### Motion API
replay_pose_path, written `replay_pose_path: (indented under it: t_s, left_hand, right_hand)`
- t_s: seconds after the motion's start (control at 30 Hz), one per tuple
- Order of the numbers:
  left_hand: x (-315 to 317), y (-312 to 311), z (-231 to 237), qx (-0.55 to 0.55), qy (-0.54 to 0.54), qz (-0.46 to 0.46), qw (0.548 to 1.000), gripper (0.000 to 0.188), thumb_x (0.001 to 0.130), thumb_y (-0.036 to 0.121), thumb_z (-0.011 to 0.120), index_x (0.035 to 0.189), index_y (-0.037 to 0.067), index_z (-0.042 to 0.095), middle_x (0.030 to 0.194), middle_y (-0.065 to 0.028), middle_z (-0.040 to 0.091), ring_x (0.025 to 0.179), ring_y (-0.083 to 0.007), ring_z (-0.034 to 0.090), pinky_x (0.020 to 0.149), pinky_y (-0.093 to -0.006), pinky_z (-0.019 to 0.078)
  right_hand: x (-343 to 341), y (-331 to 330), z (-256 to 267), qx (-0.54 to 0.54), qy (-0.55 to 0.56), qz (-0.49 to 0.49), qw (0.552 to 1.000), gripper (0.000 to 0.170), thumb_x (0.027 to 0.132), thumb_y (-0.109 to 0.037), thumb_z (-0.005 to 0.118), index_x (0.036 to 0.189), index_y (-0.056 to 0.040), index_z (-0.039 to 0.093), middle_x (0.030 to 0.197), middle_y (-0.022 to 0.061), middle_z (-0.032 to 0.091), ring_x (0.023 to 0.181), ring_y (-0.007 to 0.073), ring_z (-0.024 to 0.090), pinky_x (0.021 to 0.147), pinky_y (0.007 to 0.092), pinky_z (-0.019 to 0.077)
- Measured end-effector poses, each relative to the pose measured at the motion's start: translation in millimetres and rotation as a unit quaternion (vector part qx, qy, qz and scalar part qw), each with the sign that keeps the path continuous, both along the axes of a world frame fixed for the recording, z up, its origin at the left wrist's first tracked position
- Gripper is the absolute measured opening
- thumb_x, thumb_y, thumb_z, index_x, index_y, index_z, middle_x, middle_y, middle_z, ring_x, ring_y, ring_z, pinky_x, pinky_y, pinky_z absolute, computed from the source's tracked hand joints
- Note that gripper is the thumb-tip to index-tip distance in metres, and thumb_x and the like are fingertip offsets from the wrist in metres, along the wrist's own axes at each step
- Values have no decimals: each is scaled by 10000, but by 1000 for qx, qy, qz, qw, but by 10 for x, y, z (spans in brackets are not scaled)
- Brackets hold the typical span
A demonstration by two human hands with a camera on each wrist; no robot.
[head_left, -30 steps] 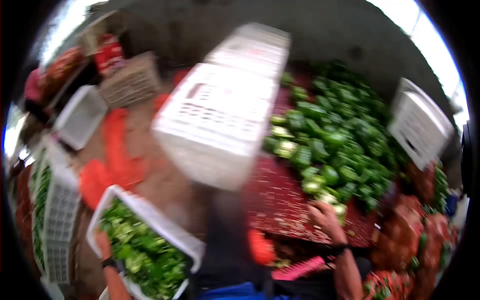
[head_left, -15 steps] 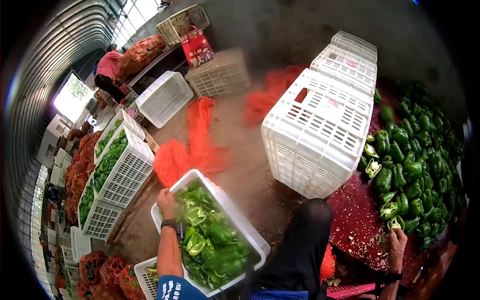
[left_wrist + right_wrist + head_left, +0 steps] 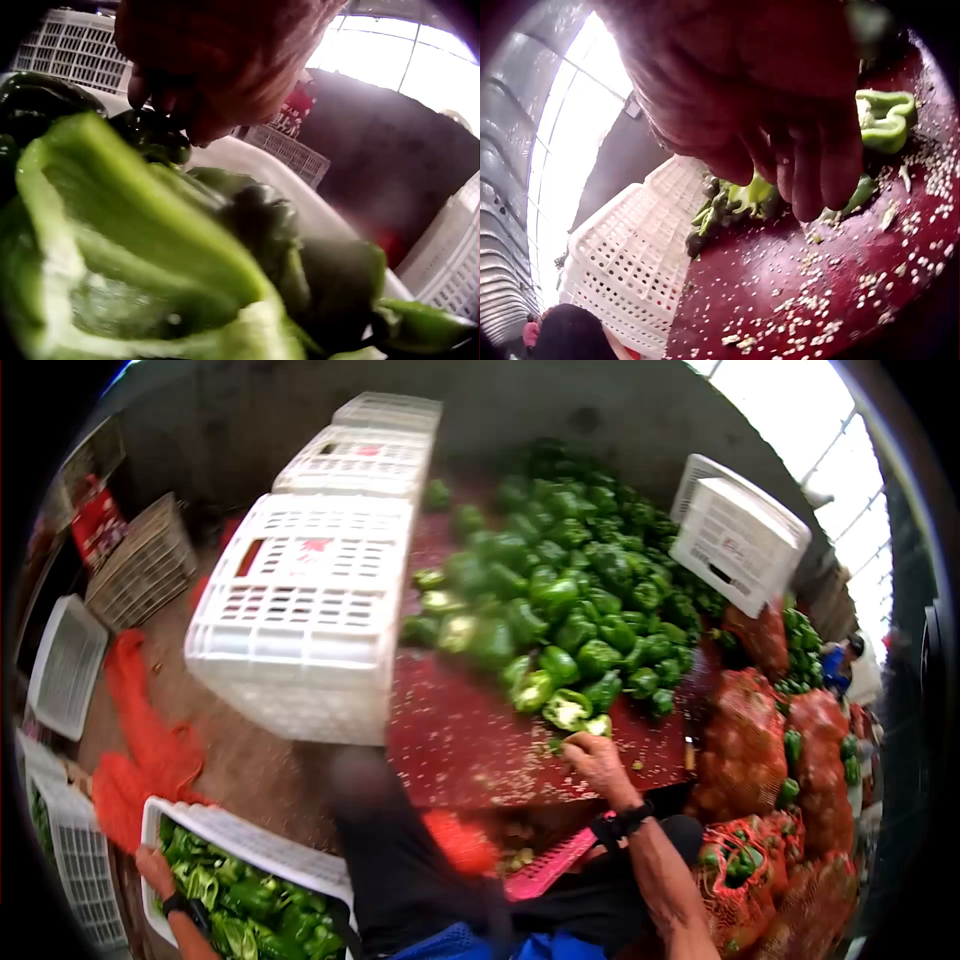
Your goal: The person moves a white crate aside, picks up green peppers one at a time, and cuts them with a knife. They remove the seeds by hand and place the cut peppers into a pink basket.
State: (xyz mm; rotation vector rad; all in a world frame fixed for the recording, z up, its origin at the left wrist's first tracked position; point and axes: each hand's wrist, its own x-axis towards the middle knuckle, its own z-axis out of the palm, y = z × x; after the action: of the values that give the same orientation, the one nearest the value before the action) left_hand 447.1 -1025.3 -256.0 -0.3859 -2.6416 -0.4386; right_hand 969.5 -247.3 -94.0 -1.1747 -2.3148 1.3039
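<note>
Hanging released, the right hand (image 3: pixel 600 762) nears the red worktop (image 3: pixel 460 755). Left wrist alone reveals a hollow green pepper half (image 3: pixel 150 240); the left hand (image 3: pixel 156 871) is unclear.

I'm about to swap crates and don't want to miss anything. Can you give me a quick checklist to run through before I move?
1. Crate facing open side up, green peppers inside: ok.
2. Left hand clear of that crate: not ok, it is at the crate's left end.
3. Right hand empty: cannot tell, its fingers hide what may be under them.
4. Red tabletop free of scraps: not ok, pale seeds lie scattered on it.
5. Pepper heap all dealt with: not ok, many whole peppers lie there.
6. Stacked white crates empty: cannot tell, their insides are out of sight.
</note>
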Motion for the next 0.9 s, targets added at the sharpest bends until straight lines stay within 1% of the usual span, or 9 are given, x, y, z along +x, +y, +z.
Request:
replay_pose_path:
  t_s: [0.13,0.2,0.3,0.4,0.43,0.57,0.67,0.83,0.9]
  left_hand:
    - [336,863,854,361,-191,15,913,157,1018,134,541,930,17,599,788,-46,574,717,-162,547,649,-327,449]
    - [878,1671,1528,408,-217,-90,882,170,1061,168,516,1037,35,619,867,-2,572,755,-90,529,660,-263,443]
    - [1875,3163,2589,427,-189,-224,855,347,974,75,523,1311,4,566,946,-61,615,754,-135,569,690,-269,490]
    - [2494,3958,2812,463,-308,-382,738,445,894,92,554,1317,-41,532,1031,-142,686,843,-186,684,805,-337,590]
    - [2734,4260,2859,527,-370,-403,650,429,885,95,591,1291,-39,550,1013,-147,695,863,-202,701,820,-334,589]
    - [3230,4998,2902,361,-525,-473,609,354,965,45,676,1310,20,606,1126,-103,719,1044,-170,687,941,-313,556]
    - [3512,5371,2426,389,-608,-487,492,357,988,60,651,1338,15,596,1121,-59,682,985,-124,659,888,-273,544]
    - [3693,5759,1981,406,-671,-411,465,284,1006,75,624,1269,-28,605,1113,-110,689,962,-179,694,764,-278,558]
    - [3671,5858,1780,372,-668,-399,506,278,997,67,628,1255,-36,607,1119,-131,691,917,-197,709,745,-287,574]
  right_hand:
    - [114,161,-81,208,-87,-86,970,209,848,-194,693,928,-10,753,778,175,720,718,269,717,708,391,559]
    - [100,327,-235,272,-67,-107,954,202,834,-182,683,932,-14,740,795,197,711,744,306,718,706,409,557]
    - [-98,502,-281,310,-82,-146,936,242,847,-237,669,951,-23,715,840,219,710,799,388,705,729,466,555]
    - [-327,573,-405,322,-119,-196,918,349,850,-374,674,896,-30,648,867,238,699,847,470,673,763,557,533]
    - [-408,585,-436,313,-123,-220,916,345,843,-379,678,856,-38,625,852,235,697,842,472,673,746,568,530]
    - [-548,520,-432,295,-180,-182,921,308,820,-354,704,913,-62,676,855,236,699,823,426,693,738,549,547]
    - [-559,300,-487,329,-230,-147,904,384,827,-422,726,987,-74,700,1010,252,665,904,413,679,777,523,557]
    - [-551,443,-533,294,-223,-115,923,292,741,-303,710,878,-47,738,808,218,727,807,400,725,759,502,577]
    - [-509,367,-504,294,-184,-81,935,270,714,-254,716,874,-36,721,796,233,714,797,416,713,718,514,575]
